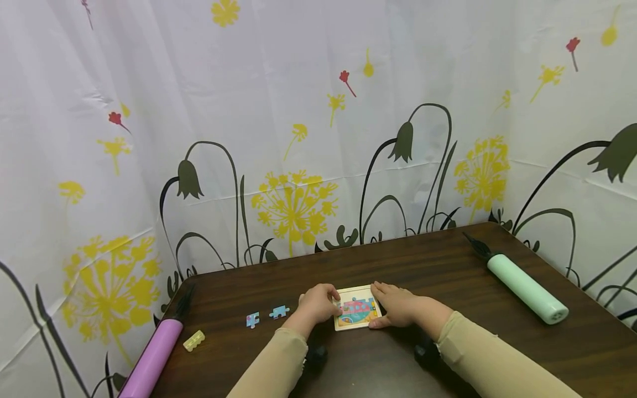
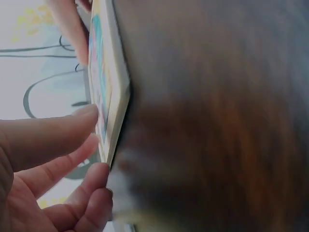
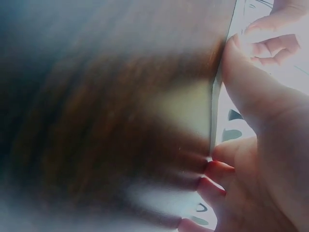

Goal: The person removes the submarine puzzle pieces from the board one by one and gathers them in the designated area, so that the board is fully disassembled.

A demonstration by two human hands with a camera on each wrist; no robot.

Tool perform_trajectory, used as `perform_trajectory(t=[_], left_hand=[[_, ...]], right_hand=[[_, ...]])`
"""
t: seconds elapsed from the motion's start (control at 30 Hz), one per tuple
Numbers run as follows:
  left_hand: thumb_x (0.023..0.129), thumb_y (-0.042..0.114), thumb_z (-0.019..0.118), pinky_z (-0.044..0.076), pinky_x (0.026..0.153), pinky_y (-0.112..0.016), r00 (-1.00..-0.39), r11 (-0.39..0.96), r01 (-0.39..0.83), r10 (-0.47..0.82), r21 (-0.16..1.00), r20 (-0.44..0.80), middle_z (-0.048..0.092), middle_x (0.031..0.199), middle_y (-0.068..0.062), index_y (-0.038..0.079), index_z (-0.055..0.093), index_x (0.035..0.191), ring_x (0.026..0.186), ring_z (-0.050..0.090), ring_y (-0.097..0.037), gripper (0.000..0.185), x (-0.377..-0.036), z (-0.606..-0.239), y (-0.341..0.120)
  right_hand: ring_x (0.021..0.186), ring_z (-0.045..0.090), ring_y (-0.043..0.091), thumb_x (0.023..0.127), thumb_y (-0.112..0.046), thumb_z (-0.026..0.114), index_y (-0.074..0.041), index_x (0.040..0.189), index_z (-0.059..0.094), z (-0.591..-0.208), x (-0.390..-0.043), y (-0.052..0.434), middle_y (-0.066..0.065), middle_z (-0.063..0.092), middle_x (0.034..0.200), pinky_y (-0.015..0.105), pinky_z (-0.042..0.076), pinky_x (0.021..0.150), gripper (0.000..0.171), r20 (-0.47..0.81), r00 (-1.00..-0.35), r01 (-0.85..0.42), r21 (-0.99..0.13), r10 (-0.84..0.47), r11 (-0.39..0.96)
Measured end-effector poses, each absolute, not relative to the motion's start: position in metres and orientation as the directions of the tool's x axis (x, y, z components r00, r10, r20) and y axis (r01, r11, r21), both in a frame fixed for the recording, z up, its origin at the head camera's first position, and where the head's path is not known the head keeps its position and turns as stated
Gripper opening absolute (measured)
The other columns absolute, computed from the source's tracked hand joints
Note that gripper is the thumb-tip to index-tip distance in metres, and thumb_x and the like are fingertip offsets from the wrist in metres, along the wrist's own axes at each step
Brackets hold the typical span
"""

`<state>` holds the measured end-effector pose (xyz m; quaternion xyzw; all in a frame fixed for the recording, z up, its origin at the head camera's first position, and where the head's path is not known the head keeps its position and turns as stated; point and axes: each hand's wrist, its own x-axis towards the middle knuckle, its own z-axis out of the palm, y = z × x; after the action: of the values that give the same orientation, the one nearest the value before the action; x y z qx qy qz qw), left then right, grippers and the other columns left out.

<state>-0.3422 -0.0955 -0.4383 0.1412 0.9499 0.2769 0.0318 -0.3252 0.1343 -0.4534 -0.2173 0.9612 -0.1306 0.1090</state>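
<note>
A small square wooden puzzle tray with a colourful picture lies flat on the dark brown wooden table, near its front edge and right between the two hands. The left hand sits against the tray's left edge, its fingers loosely curled and their tips touching the tray's rim and top face; the left wrist view shows those fingertips resting on the tray's face without closing round it. The right hand lies flat along the tray's right edge, fingers extended and pressing the side, the thumb laid against the rim in the right wrist view. Both hands are equally close to the tray, which has no marked long axis. Left of the tray, well apart from it, lie two loose blue jigsaw pieces, nearer the left hand; further left are a small yellow toy block and a purple cylindrical pump. Far right of the tray lies a mint green cylindrical pump. Nothing stands between the tray and the loose pieces.
</note>
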Motion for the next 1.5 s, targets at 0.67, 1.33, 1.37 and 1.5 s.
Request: perform_trajectory(t=[0.67,1.33,1.37,1.5], left_hand=[[0.074,0.015,0.085,0.033,0.083,-0.05,-0.963,0.829,0.225,0.27,0.511,-0.013,0.057,0.074,0.002,0.01,0.064,0.084,0.073,0.052,-0.022,0.024,-0.342,-0.439,-0.088],[0.074,0.015,0.084,0.033,0.084,-0.049,-0.966,0.822,0.205,0.258,0.531,-0.026,0.057,0.075,0.002,0.011,0.064,0.086,0.074,0.052,-0.022,0.024,-0.344,-0.441,-0.09],[0.074,0.014,0.084,0.033,0.084,-0.049,-0.965,0.818,0.207,0.26,0.537,-0.023,0.057,0.075,0.001,0.01,0.064,0.086,0.073,0.051,-0.022,0.025,-0.344,-0.441,-0.091],[0.074,0.012,0.085,0.033,0.082,-0.048,-0.966,0.808,0.202,0.258,0.553,-0.025,0.056,0.075,0.0,0.008,0.062,0.086,0.072,0.051,-0.023,0.027,-0.342,-0.438,-0.093]], right_hand=[[0.139,0.034,0.036,0.086,-0.041,0.075,-0.013,0.151,0.04,-0.444,-0.31,0.119,0.015,0.034,0.155,0.051,0.032,0.108,0.079,-0.057,-0.782,-0.584,-0.281,-0.62,0.762],[0.139,0.035,0.037,0.088,-0.046,0.07,-0.026,0.151,0.042,-0.438,-0.283,0.112,0.008,0.03,0.158,0.053,0.036,0.105,0.072,-0.134,-0.776,-0.57,-0.269,-0.617,0.776],[0.139,0.034,0.036,0.088,-0.046,0.07,-0.026,0.151,0.042,-0.439,-0.284,0.111,0.008,0.03,0.158,0.053,0.036,0.105,0.071,-0.134,-0.775,-0.573,-0.264,-0.618,0.776],[0.14,0.034,0.035,0.088,-0.048,0.069,-0.028,0.151,0.043,-0.441,-0.286,0.109,0.006,0.03,0.158,0.054,0.035,0.105,0.071,-0.135,-0.773,-0.58,-0.248,-0.62,0.776]])
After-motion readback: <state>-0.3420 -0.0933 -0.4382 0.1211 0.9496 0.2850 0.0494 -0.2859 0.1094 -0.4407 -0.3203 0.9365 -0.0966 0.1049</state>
